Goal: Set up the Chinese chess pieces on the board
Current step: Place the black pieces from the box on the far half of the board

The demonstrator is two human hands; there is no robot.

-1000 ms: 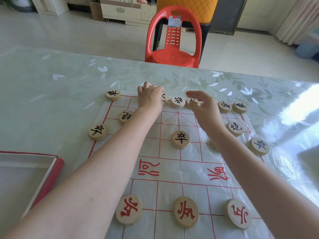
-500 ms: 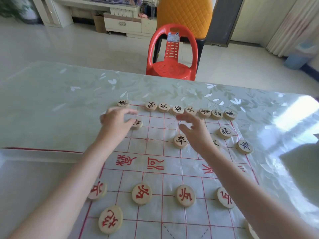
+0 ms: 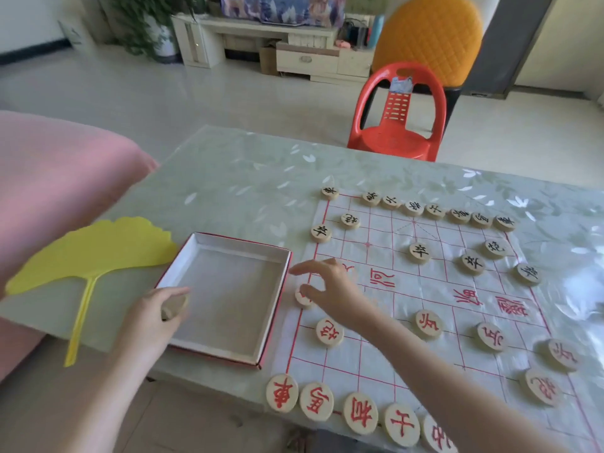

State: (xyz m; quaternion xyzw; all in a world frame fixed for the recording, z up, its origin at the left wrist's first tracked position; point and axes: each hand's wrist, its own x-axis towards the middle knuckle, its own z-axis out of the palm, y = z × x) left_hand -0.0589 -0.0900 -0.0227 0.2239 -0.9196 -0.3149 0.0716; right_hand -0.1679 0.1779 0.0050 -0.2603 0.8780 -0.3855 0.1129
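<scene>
At the box's [image 3: 242, 245] edge, the left hand [image 3: 150, 312] curls its fingers round a chess piece [image 3: 175, 307], likely bound for the board [image 3: 425, 282] beside the box, while the right hand [image 3: 330, 289], fingers spread, hovers over another piece [image 3: 302, 297], probably to straighten it.

Bare forearms from wrist up, left grip [image 3: 153, 313] and right grip [image 3: 330, 291] equally bare.
</scene>
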